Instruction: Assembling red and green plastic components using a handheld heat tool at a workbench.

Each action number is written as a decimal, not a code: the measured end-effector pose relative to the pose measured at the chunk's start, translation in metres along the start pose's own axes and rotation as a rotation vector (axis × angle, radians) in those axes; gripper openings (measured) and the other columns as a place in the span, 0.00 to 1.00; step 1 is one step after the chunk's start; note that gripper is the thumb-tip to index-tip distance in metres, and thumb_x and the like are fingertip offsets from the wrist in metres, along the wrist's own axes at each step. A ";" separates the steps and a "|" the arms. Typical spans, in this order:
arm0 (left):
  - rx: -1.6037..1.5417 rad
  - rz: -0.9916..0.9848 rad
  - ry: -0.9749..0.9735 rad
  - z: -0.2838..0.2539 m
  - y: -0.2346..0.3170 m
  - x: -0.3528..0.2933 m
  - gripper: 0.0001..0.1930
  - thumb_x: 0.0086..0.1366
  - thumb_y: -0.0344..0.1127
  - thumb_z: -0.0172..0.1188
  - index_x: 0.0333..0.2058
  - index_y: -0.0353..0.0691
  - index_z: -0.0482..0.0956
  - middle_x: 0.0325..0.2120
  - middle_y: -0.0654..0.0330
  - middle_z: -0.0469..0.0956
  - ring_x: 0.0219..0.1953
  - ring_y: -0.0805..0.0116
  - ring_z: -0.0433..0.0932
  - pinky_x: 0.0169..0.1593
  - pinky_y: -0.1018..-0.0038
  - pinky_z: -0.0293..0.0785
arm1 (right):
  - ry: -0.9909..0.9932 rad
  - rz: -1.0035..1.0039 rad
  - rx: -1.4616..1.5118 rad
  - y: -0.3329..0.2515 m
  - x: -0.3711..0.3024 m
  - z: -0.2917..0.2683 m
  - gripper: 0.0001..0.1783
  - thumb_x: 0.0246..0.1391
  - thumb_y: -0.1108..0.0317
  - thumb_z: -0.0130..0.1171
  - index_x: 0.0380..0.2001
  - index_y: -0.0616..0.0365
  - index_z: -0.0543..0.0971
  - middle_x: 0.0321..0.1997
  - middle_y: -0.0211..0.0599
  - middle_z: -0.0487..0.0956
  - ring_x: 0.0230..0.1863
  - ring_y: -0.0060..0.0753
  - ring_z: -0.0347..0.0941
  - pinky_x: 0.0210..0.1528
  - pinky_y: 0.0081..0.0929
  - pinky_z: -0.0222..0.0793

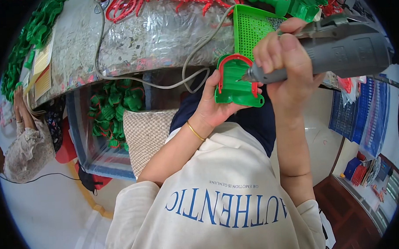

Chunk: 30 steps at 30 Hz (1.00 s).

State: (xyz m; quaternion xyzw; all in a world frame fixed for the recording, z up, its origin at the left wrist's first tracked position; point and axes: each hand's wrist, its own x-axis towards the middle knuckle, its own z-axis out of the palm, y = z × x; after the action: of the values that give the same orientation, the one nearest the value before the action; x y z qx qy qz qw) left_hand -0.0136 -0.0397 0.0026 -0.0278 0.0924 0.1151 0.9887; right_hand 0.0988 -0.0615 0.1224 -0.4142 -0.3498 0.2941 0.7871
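Observation:
My left hand [217,103] is closed around a green plastic scoop-shaped part [236,96], holding it over my lap. A red U-shaped plastic piece [222,73] lies against the part's upper edge, its arms pointing toward me. My right hand [285,62] grips a grey electric screwdriver [337,54] held sideways. Its bit points left, over the inside of the green part; whether the tip touches cannot be made out. Just beyond the part stands a bright green perforated tray [253,30] with small metal screws [275,23] at its right side.
Red curved pieces [129,6] and green parts [303,6] lie along the table's far side. A grey cable [101,44] crosses the plastic-covered table [157,38]. At lower left, a bin [83,141] holds several assembled green parts [115,105]. Another person [29,143] sits at far left.

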 end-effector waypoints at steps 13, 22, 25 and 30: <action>0.004 0.007 0.044 -0.001 -0.002 -0.002 0.37 0.60 0.62 0.51 0.61 0.46 0.58 0.58 0.52 0.63 0.59 0.54 0.65 0.57 0.50 0.67 | 0.004 0.051 -0.129 0.011 -0.010 0.017 0.09 0.54 0.73 0.52 0.39 0.61 0.70 0.17 0.30 0.65 0.17 0.22 0.61 0.23 0.24 0.60; 0.005 0.020 0.038 -0.003 -0.001 -0.003 0.38 0.61 0.62 0.51 0.61 0.44 0.57 0.58 0.52 0.63 0.60 0.54 0.64 0.58 0.52 0.66 | 0.005 0.040 -0.124 0.017 -0.010 0.016 0.09 0.54 0.73 0.52 0.39 0.61 0.70 0.17 0.30 0.65 0.17 0.22 0.61 0.23 0.24 0.59; 0.024 0.029 0.031 -0.001 0.000 -0.002 0.38 0.60 0.63 0.51 0.61 0.44 0.57 0.58 0.53 0.63 0.59 0.55 0.65 0.58 0.52 0.66 | -0.012 0.037 -0.070 0.021 -0.009 0.013 0.09 0.54 0.73 0.52 0.39 0.61 0.70 0.17 0.30 0.65 0.17 0.22 0.61 0.23 0.24 0.59; 0.045 0.026 0.009 -0.003 0.002 -0.002 0.37 0.61 0.62 0.51 0.61 0.45 0.58 0.58 0.53 0.64 0.59 0.55 0.65 0.58 0.52 0.66 | -0.025 0.024 -0.019 0.021 -0.010 0.015 0.10 0.54 0.72 0.52 0.39 0.61 0.70 0.17 0.30 0.64 0.17 0.22 0.60 0.23 0.24 0.58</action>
State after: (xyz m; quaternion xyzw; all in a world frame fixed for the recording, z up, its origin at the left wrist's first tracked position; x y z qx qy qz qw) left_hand -0.0169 -0.0386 -0.0001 -0.0049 0.0998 0.1260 0.9870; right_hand 0.0780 -0.0521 0.1076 -0.4221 -0.3574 0.3053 0.7751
